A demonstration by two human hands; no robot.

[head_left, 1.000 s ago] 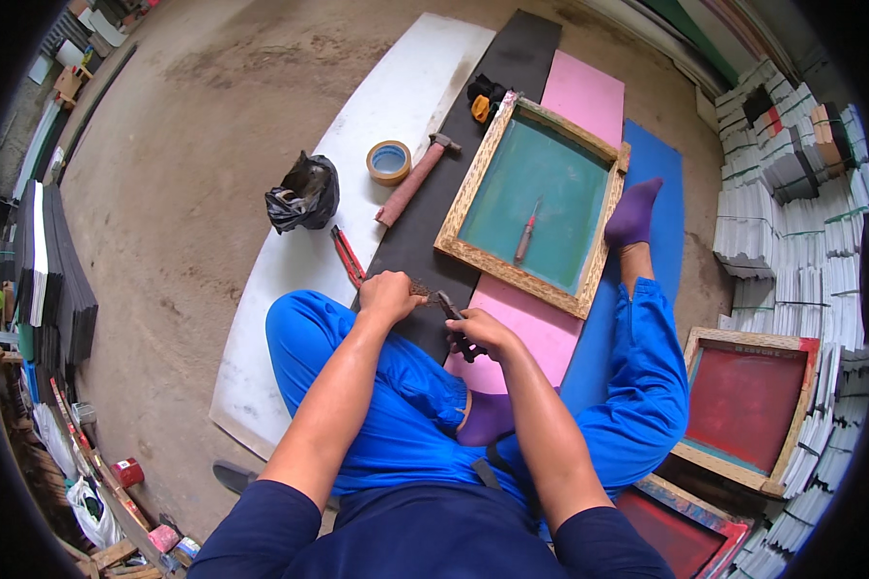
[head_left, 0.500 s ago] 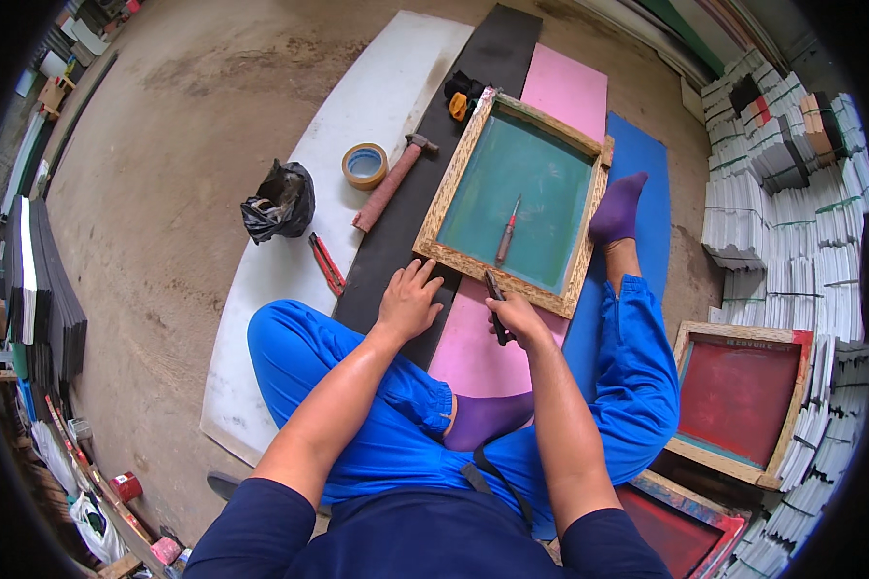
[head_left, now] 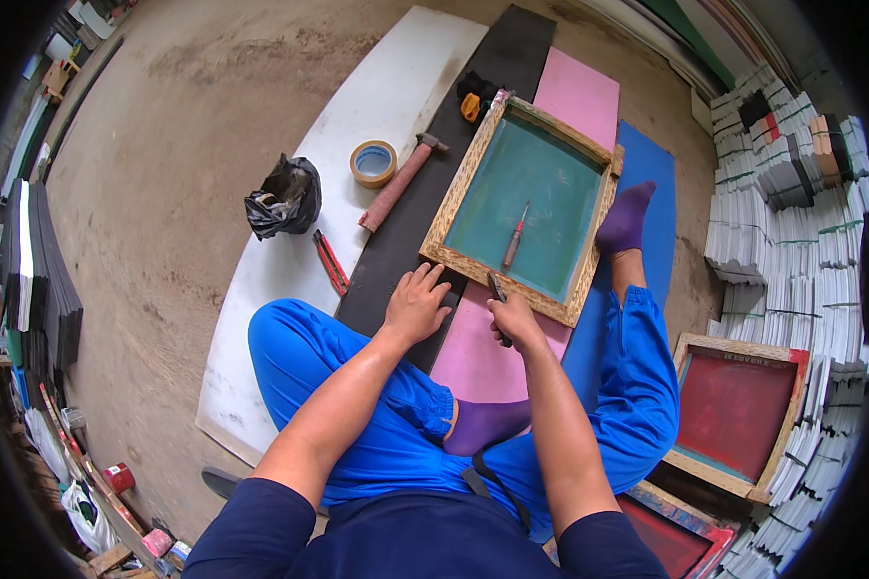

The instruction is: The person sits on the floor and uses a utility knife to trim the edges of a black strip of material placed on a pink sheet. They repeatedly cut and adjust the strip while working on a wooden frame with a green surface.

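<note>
Here on the floor, the person is sitting over a run of coloured mats, and both bare hands are working at the near edge of a wooden frame (head_left: 462, 174). That frame is lying flat across the black mat (head_left: 386, 275) and the pink mat (head_left: 483, 372), its green panel (head_left: 546, 183) facing up. The left hand (head_left: 417, 304) is resting palm down, fingers spreading, the tips reaching the frame's near left corner; whether they're actually touching the wood, I can't tell from here. And the right hand (head_left: 516, 320) is closing around a dark hand tool (head_left: 495, 284), fingers wrapping its grip while its tip is pointing at the near rail; contact there is too small to make out.

On the green panel, a slim red-handled tool (head_left: 513, 246) is lying, pointing away from the person. Over to the left, a hammer (head_left: 396, 185) is lying at a slant, a roll of tape (head_left: 372, 182) sitting just beside it. A red cutter (head_left: 330, 262) is lying nearer the knee, and a black plastic bag (head_left: 285, 205) is standing open on the white mat (head_left: 396, 87). A foot in a purple sock (head_left: 628, 217) is resting by the frame's right rail.
</note>
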